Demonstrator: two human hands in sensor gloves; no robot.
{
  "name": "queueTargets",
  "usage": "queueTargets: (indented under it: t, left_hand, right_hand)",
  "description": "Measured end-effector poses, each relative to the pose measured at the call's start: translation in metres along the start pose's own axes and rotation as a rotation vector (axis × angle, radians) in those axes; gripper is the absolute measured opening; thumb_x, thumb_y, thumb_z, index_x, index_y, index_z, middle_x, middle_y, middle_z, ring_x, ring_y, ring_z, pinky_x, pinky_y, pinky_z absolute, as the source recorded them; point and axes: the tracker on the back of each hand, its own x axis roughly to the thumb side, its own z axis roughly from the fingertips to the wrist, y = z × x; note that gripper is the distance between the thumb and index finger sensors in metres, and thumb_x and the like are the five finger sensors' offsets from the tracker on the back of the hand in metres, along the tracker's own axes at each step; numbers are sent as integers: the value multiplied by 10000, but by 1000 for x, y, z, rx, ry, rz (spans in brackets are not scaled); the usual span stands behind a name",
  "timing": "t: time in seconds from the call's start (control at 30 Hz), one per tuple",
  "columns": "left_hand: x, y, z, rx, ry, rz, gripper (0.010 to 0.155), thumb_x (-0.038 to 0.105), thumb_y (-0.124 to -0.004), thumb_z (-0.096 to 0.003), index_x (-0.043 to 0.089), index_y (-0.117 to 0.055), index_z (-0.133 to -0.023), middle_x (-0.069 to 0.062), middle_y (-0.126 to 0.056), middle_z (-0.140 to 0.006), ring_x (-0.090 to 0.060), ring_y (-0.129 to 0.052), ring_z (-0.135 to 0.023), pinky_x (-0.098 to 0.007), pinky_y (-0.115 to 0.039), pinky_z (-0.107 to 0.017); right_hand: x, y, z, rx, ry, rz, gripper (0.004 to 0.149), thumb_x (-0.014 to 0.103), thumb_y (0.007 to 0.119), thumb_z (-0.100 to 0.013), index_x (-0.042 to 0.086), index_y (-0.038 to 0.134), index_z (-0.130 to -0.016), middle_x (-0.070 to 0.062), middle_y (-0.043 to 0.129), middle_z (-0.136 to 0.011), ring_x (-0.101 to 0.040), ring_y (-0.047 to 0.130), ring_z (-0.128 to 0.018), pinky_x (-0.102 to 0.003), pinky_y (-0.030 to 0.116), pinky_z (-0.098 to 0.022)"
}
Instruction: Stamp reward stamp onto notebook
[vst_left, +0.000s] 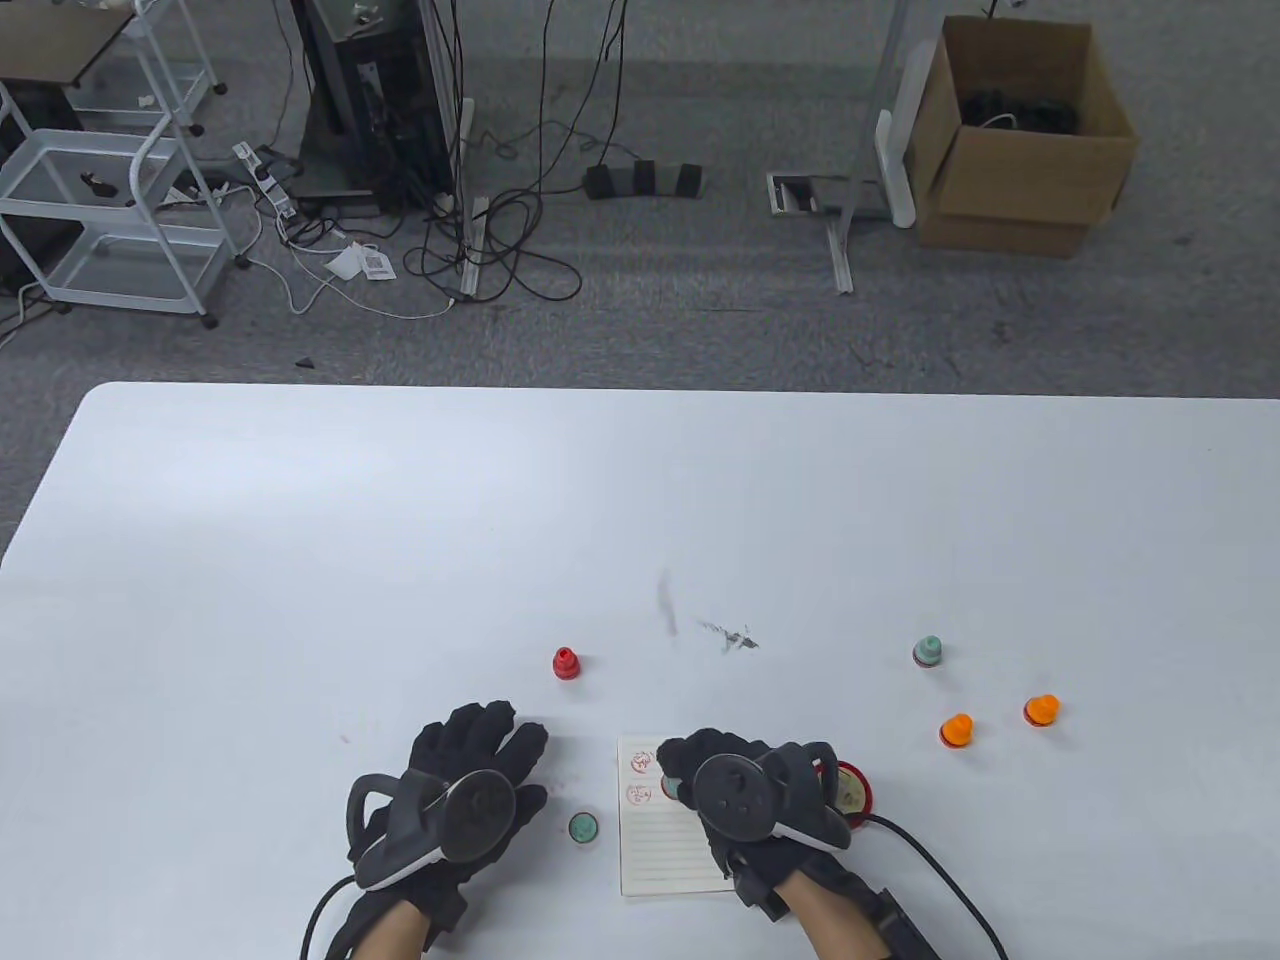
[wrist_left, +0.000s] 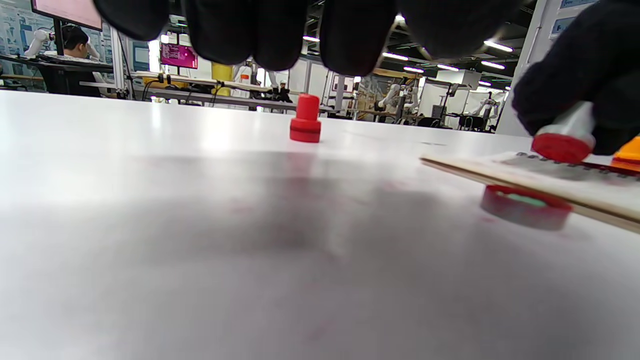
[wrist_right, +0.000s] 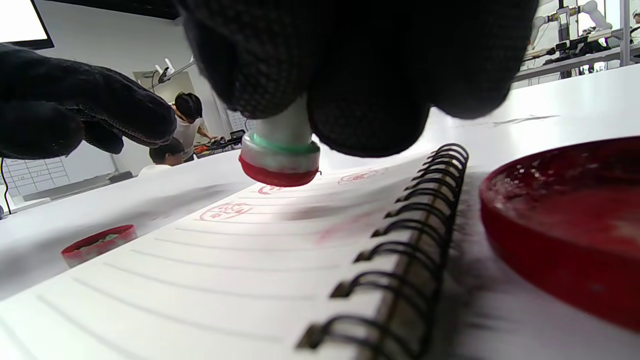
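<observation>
One upright stamp (wrist_right: 279, 160), face down, over notebook (wrist_right: 250, 260).

Red-faced stamp (wrist_right: 279, 159); white lined notebook (wrist_right: 210, 270).

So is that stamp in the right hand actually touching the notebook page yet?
Apart. The right wrist view shows the stamp hanging above the notebook page, with lit paper visible beneath its red base.

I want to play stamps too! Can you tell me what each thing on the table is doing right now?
Right hand: grips the stamp.
Stamp: upright, just above the page.
Notebook: open, red prints on it.
Ink pad: open, beside the spirals.
Cap: off, lying flat.
Left hand: rests, holds nothing.
Red stamp: standing alone.
Orange stamps: standing.
Teal stamp: standing.
</observation>
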Motion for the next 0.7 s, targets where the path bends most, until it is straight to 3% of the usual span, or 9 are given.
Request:
queueTargets:
  t: [0.7]
  left_hand:
    - [1, 1, 1, -5, -6, 8, 636, 562, -709, -479, 335, -697, -1073, -91, -601, -1183, -379, -646, -1084, -626, -598, -796]
  right_hand:
    - [22, 12, -14, 108, -20, 150, 480, 199, 874, -317, 118, 868, -790, -162, 933, -731, -263, 996, -430, -381, 853, -367]
